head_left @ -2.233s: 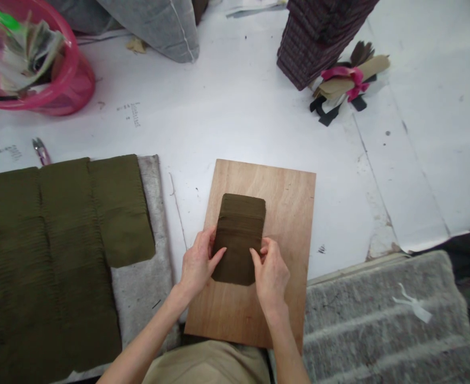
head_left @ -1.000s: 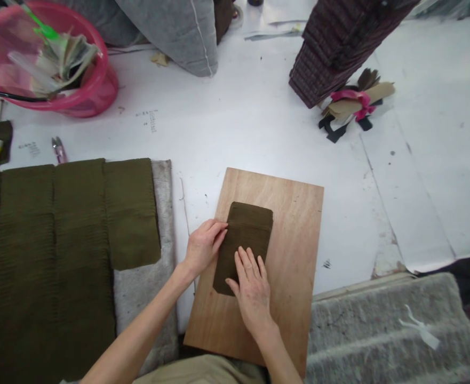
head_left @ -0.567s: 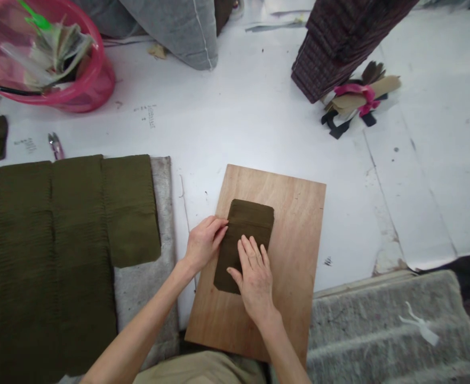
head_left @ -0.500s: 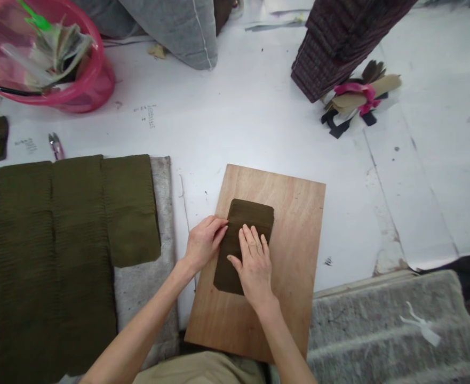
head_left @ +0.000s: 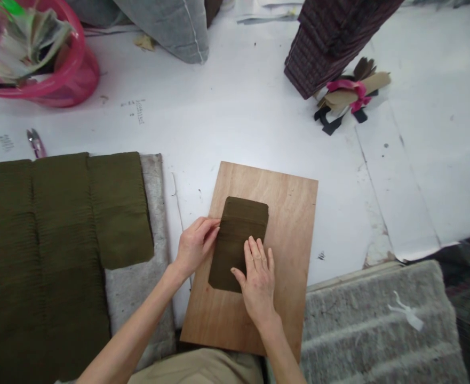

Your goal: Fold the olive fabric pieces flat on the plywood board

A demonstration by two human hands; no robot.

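Observation:
A dark olive pocket-shaped fabric piece (head_left: pixel 235 229) lies flat on a wooden board (head_left: pixel 286 213), its bottom corners clipped and a band across its top. At its left edge my left hand (head_left: pixel 194 242) pinches the fabric between thumb and fingers. My right hand (head_left: pixel 259 282) rests flat, fingers stretched out, over the lower right edge of the piece, partly on the board. To the left, overlapping rows of similar olive pieces (head_left: pixel 62 213) are spread on a grey felt pad (head_left: pixel 130 298).
A pink bucket (head_left: pixel 86 69) with scraps stands upper left, thread snips (head_left: pixel 36 143) below it. A dark maroon fabric stack (head_left: pixel 323 48) and a tied scrap bundle (head_left: pixel 350 96) lie at upper right. Grey padding (head_left: pixel 371 325) sits lower right. Grey cloth (head_left: pixel 166 26) hangs at the top.
My right hand has slid right and toward me over the fabric, uncovering more of it. My left hand keeps its pinch at the left edge. The whole view has shifted slightly.

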